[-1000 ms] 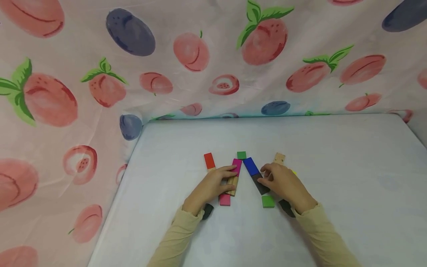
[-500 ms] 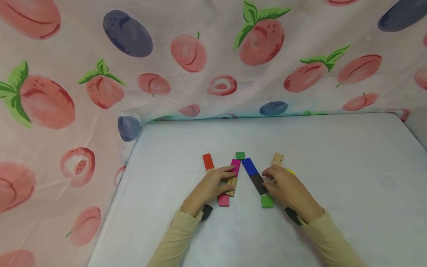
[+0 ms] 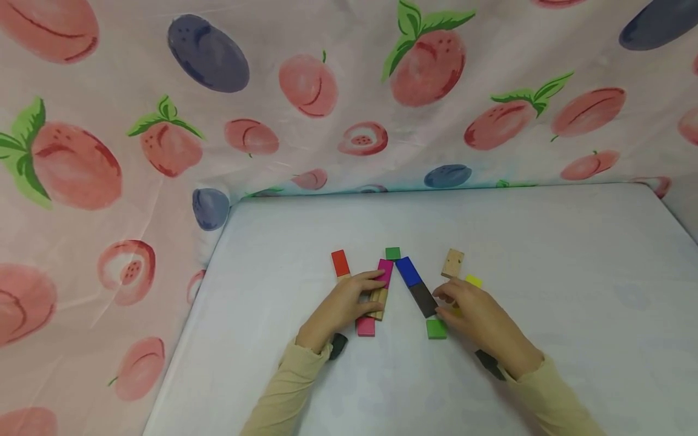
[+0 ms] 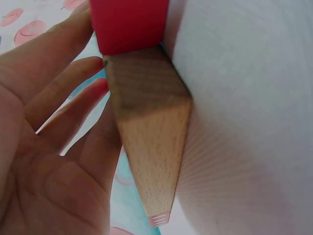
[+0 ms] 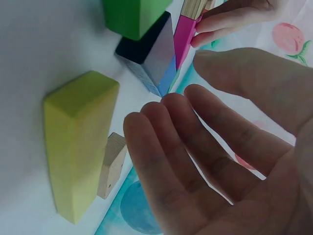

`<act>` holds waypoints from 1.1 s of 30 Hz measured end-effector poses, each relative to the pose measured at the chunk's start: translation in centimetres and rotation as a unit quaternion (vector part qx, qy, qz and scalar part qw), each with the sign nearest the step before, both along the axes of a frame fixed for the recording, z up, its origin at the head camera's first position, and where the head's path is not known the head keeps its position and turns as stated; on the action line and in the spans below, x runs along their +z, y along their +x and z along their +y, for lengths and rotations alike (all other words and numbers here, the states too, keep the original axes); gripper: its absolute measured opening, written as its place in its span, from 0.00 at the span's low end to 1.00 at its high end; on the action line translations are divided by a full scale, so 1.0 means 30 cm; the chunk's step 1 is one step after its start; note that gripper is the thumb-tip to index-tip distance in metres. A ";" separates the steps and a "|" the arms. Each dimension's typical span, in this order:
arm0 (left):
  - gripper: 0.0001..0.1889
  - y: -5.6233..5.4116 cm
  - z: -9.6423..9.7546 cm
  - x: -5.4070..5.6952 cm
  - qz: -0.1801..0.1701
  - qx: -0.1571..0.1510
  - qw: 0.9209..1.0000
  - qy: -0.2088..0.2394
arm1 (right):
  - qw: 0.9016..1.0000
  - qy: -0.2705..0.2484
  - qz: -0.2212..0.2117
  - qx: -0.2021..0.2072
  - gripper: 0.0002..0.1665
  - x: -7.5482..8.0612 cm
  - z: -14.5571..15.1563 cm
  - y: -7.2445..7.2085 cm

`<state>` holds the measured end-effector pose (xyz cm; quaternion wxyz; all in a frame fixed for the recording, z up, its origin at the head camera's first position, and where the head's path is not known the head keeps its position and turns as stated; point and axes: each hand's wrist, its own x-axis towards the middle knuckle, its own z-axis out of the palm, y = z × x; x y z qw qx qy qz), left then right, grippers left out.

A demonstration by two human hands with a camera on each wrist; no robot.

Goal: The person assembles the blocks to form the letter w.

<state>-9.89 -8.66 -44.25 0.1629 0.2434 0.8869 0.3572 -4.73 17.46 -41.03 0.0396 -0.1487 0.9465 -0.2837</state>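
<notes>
My left hand (image 3: 340, 304) lies over a magenta block (image 3: 386, 266) and plain wooden blocks (image 3: 380, 303), fingertips on the magenta one and thumb by the wood. In the left wrist view its fingers are extended beside a wooden block (image 4: 154, 156) and a pink-red block (image 4: 129, 24). My right hand (image 3: 480, 315) holds nothing; its fingers bend loosely just right of a dark brown block (image 3: 423, 300). That block continues a blue block (image 3: 408, 271) in a slanted line. A yellow block (image 5: 78, 142) stands near the right fingers, partly hidden in the head view.
A red block (image 3: 340, 263) lies at the left, a pink block (image 3: 366, 327) in front. Green blocks sit behind (image 3: 392, 253) and in front of the brown one. A wooden block (image 3: 452, 263) lies right. Fruit-patterned cloth (image 3: 305, 145) rises behind the white tabletop (image 3: 572, 272).
My right hand has drawn back to the right and nearer, away from the dark brown block, uncovering more of the right-hand wooden and yellow blocks. The left hand stays put.
</notes>
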 end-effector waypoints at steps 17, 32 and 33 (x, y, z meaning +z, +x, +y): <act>0.27 0.001 0.001 0.001 0.004 0.001 1.000 -0.005 | 0.999 0.005 0.002 0.051 0.13 -0.024 0.011 0.035; 0.27 0.001 0.000 0.001 -0.002 0.002 1.000 0.002 | 0.997 0.013 -0.018 0.073 0.13 -0.036 0.019 0.043; 0.27 0.001 0.000 0.001 -0.002 0.002 1.000 0.002 | 0.997 0.015 -0.020 0.073 0.14 -0.035 0.018 0.043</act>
